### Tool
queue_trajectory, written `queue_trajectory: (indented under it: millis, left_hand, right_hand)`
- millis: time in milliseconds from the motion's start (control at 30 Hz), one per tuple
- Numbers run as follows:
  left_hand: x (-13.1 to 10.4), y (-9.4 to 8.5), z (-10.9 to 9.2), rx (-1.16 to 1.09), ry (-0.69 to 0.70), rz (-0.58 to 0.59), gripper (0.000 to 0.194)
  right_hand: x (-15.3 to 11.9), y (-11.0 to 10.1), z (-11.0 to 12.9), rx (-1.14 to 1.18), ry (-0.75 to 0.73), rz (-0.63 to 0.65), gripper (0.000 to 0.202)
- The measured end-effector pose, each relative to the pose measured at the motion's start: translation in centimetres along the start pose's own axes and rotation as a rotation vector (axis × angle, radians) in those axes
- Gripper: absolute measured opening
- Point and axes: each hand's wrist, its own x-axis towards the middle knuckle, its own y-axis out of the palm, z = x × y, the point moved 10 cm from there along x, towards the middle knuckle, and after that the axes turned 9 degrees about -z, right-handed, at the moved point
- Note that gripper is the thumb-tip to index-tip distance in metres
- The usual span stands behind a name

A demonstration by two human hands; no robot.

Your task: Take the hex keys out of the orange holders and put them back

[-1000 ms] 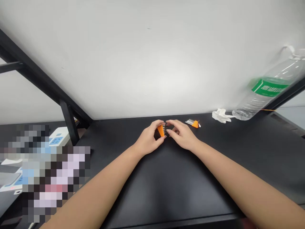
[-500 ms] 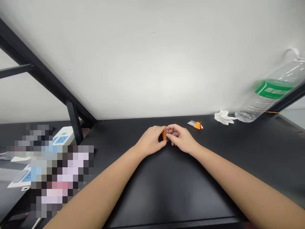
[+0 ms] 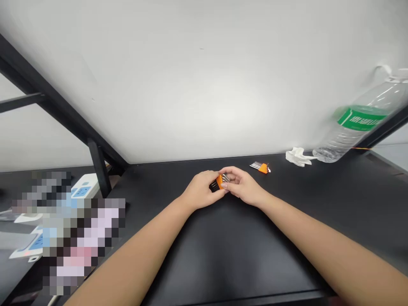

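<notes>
Between my hands is a hex key set in an orange holder (image 3: 219, 181), with silver bent ends toward the right and dark shafts toward the left. My left hand (image 3: 201, 190) is closed around its left side, thumb along the near edge. My right hand (image 3: 245, 185) pinches the holder's right side near the bent ends. Fingers hide part of the keys. A second hex key set with an orange holder (image 3: 262, 168) lies on the black desk (image 3: 229, 250), beyond my right hand, its straight silver shafts pointing left.
A crumpled white tissue (image 3: 298, 157) and a large clear bottle with a green label (image 3: 362, 118) are at the back right. White power strips (image 3: 85, 185) lie at the left, beside a blurred-out patch. A black frame post (image 3: 99, 168) rises at the desk's left; a pale wall stands behind.
The held hex key set has turned, so more of its orange holder and dark shafts shows. My right fingers have shifted against the bent ends. The view has moved slightly.
</notes>
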Motion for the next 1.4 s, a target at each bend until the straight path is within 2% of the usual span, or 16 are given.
queue_trajectory:
  millis: [133, 300, 367, 533, 733, 933, 1100, 1200, 1267, 1333, 1400]
  left_hand:
    - [-0.1, -0.1, 0.3, -0.073, -0.056, -0.008, 0.021]
    - [-0.1, -0.3, 0.1, -0.091, -0.050, -0.050, 0.019]
    - [0.0, -0.3, 0.1, -0.043, -0.061, -0.064, 0.021]
    - [0.0, 0.7, -0.2, 0.062, -0.078, -0.012, 0.028]
    - [0.3, 0.6, -0.4, 0.016, -0.052, -0.029, 0.027]
    - [0.1, 0.5, 0.3, 0.024, -0.091, -0.020, 0.028]
    - [0.1, 0.4, 1.3, 0.082, -0.115, -0.026, 0.027]
    - [0.1, 0.5, 1.6, 0.140, -0.077, -0.020, 0.024]
    - [0.1, 0.6, 1.9, 0.188, -0.077, -0.009, 0.023]
    - [0.0, 0.5, 2.4, 0.220, -0.115, -0.007, 0.028]
    - [-0.1, 0.4, 2.7, 0.196, -0.141, 0.024, 0.029]
  right_hand:
    - [0.0, 0.0, 0.1, 0.123, 0.049, -0.008, 0.039]
    - [-0.1, -0.1, -0.1, 0.210, 0.092, -0.050, 0.040]
    - [-0.1, -0.3, -0.4, 0.218, 0.111, -0.109, 0.037]
    - [-0.2, -0.9, -1.1, 0.223, 0.157, -0.302, 0.039]
    - [0.1, -1.0, -1.0, 0.329, 0.119, -0.344, 0.040]
    - [0.1, -2.1, 0.5, 0.417, 0.062, -0.408, 0.044]
    - [0.6, -4.6, 2.2, 0.414, -0.008, -0.450, 0.045]
    - [0.6, -7.1, 3.3, 0.165, -0.070, -0.486, 0.040]
    - [0.4, -8.1, 4.5, -0.220, -0.165, -0.484, 0.032]
    - [0.5, -7.4, 5.1, -0.692, -0.256, -0.396, 0.023]
    - [0.8, -5.9, 4.1, -1.064, -0.277, -0.238, 0.017]
